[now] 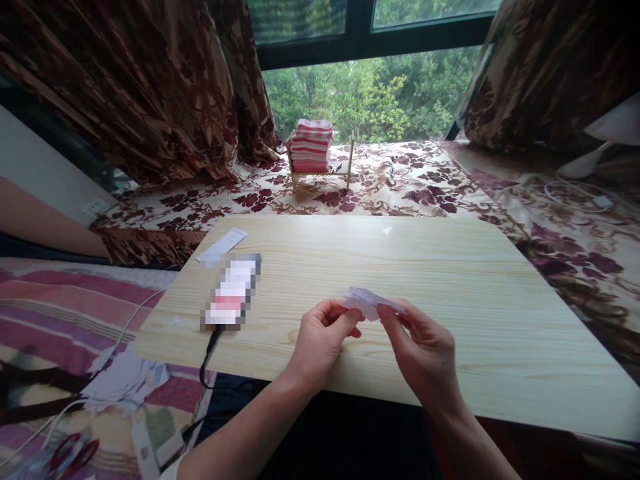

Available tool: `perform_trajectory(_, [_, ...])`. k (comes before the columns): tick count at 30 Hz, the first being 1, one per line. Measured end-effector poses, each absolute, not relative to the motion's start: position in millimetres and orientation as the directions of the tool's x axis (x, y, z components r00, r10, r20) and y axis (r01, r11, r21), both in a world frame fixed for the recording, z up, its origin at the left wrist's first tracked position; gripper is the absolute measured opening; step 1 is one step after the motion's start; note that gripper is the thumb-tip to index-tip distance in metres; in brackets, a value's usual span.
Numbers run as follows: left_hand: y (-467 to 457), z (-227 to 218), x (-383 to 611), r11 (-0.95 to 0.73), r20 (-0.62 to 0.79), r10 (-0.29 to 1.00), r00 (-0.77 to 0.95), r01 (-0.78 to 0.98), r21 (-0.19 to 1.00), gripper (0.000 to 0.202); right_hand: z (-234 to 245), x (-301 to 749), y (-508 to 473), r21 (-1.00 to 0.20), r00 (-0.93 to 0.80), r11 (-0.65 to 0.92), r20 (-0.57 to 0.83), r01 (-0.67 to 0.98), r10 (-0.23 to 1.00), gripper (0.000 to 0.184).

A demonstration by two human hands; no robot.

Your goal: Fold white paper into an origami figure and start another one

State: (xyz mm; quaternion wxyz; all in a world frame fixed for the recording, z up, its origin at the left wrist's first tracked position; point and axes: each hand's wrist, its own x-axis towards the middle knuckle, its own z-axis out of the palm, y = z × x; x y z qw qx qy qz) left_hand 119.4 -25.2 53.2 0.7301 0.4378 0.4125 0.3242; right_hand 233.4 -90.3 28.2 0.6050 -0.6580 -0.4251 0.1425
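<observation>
Both of my hands hold a small pale piece of paper (367, 301) just above the light wooden table (450, 280), near its front edge. My left hand (323, 337) pinches the paper's left end between thumb and fingers. My right hand (425, 347) pinches its right end. The paper looks creased or folded.
A blurred-out phone (231, 292) lies on the table's left part with a dark cable (206, 360) running off the front edge. A white paper strip (223, 246) lies behind it. A small wooden rack of folded pink cloths (313, 150) stands by the window. Red scissors (75, 452) lie at lower left.
</observation>
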Motion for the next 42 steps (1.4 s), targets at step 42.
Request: perform_trajectory(42, [-23.3,45.4,120.9,0.445,-0.341,0.821,0.458,-0.139,0.884,0.019,27.4,234.6,-86.1,-0.895,0.61,-0.012,0.293,0.445,0.736,0.02])
